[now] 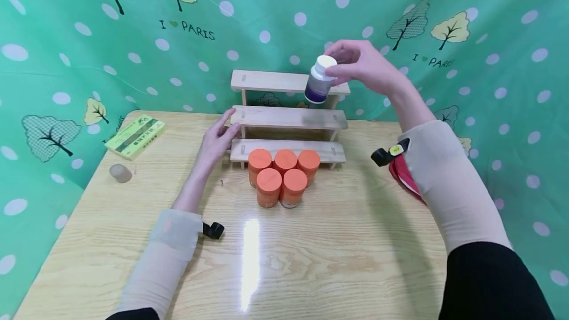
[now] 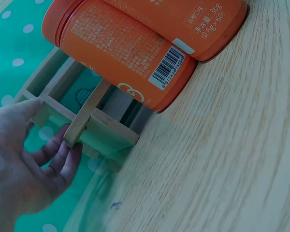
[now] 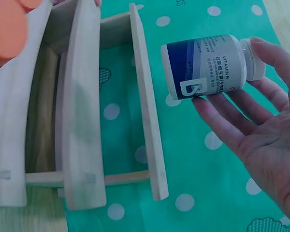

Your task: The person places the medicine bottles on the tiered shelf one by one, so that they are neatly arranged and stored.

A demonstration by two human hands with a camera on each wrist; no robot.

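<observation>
My right hand (image 1: 362,68) grips a white bottle with a purple-blue lower label (image 1: 317,83) near its white cap. The bottle is tilted above the top step of a three-step wooden shelf (image 1: 289,117); in the right wrist view, the vitamin B bottle (image 3: 208,67) stands apart from the boards. My left hand (image 1: 215,140) holds the shelf's left end at the middle step, and the left wrist view shows its curled fingers (image 2: 63,164) against the wood. Several orange jars with orange lids (image 1: 268,181) stand grouped before the bottom step, hiding part of its front edge.
To the left lie a green-yellow box (image 1: 135,137) and a small grey cylinder (image 1: 120,173). A red item (image 1: 404,179) sits partly behind the right forearm. Behind the wooden table (image 1: 338,265) hangs a green dotted cloth (image 1: 275,23).
</observation>
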